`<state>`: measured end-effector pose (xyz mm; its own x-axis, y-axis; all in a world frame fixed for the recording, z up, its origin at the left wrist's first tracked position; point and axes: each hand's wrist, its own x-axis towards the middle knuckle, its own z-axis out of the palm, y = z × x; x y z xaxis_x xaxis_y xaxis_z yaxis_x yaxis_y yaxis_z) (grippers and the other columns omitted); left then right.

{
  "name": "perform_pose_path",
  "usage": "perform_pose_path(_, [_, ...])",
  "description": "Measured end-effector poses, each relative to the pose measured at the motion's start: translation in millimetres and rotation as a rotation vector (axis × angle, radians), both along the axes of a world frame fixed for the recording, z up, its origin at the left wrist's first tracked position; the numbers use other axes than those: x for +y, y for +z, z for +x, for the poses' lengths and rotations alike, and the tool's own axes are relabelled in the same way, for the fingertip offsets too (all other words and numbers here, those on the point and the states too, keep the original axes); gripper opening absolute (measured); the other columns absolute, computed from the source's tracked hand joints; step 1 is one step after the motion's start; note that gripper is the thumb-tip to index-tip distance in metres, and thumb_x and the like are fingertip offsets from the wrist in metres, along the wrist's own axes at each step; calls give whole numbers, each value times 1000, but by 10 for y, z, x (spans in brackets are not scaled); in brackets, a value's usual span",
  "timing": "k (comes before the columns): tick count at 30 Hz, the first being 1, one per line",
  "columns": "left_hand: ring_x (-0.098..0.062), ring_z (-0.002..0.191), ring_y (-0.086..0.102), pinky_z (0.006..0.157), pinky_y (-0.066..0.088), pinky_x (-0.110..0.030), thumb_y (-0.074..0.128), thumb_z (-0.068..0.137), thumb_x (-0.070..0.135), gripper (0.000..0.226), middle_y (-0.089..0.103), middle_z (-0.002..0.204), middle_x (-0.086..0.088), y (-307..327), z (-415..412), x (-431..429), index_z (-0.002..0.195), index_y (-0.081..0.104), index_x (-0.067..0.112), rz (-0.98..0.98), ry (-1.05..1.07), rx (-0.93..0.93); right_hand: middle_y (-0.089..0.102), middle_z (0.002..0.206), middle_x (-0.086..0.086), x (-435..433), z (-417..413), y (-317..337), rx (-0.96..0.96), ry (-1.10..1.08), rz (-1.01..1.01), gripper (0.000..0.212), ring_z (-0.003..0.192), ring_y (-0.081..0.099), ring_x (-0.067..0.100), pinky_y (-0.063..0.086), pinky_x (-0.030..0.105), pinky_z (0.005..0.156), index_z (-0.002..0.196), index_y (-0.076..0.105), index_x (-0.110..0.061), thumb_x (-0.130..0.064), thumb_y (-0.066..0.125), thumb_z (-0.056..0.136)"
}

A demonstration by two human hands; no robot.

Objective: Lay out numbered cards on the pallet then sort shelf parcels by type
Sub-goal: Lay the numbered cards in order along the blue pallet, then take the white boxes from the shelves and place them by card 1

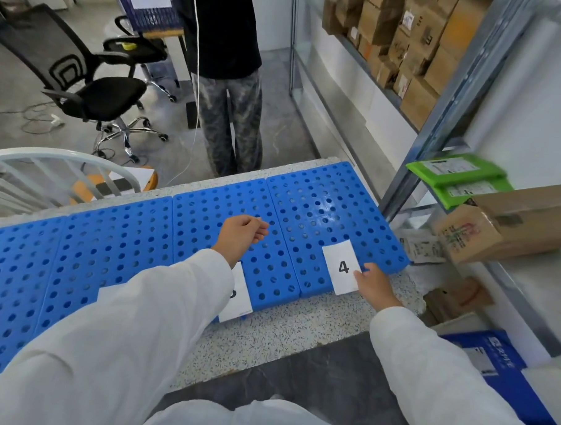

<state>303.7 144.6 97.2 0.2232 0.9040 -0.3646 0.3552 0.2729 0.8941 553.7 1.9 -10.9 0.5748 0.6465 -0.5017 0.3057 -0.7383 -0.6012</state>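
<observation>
Card "4" (341,267) flat on near edge of rightmost blue pallet (321,207) panel, near end overhanging onto speckled counter (286,334). Right hand (375,285) at card's near right edge, fingertips touching it; pinched or merely resting, cannot tell. Left hand (242,234) raised over middle panel, left of and farther than card "4", well apart from it, fingers loosely curled, holding nothing. Second card (237,294) on near edge of middle panel, numeral mostly hidden under left sleeve (132,328). Corner of another white card just beyond sleeve, farther left. Shelf (470,101) at right, brown boxes (396,34) on upper level, green parcels (457,178) and carton (503,228) lower. Bystander (227,81) standing beyond counter's far side.
</observation>
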Motion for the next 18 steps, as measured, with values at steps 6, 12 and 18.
perform_pose_path(6, [-19, 78, 61, 60, 49, -18, 46, 98, 15, 27, 68, 89, -6, 234, 115, 21, 91, 68, 1, 170, -189, 176, 41, 141, 14, -65, -85, 381, -179, 119, 57, 45, 129, 41, 28, 37, 40, 104, 140, 40, -6, -26, 45, 100])
perform_pose_path(12, [-22, 81, 64, 72, 55, -38, 45, 97, 28, 25, 67, 96, -5, 778, 437, 56, 93, 64, 11, 515, -537, 423, 34, 152, 3, 159, -101, 1471, -325, 306, 244, 54, 138, 34, 22, 34, 40, 110, 147, 34, -16, -40, 43, 100])
perform_pose_path(18, [-25, 84, 63, 77, 54, -43, 43, 93, 23, 24, 66, 94, -7, 1768, 826, 130, 93, 63, 10, 987, -820, 626, 41, 147, 5, 18, -101, 2607, -561, 354, 171, 56, 129, 46, 23, 41, 37, 102, 145, 37, -17, -46, 46, 97])
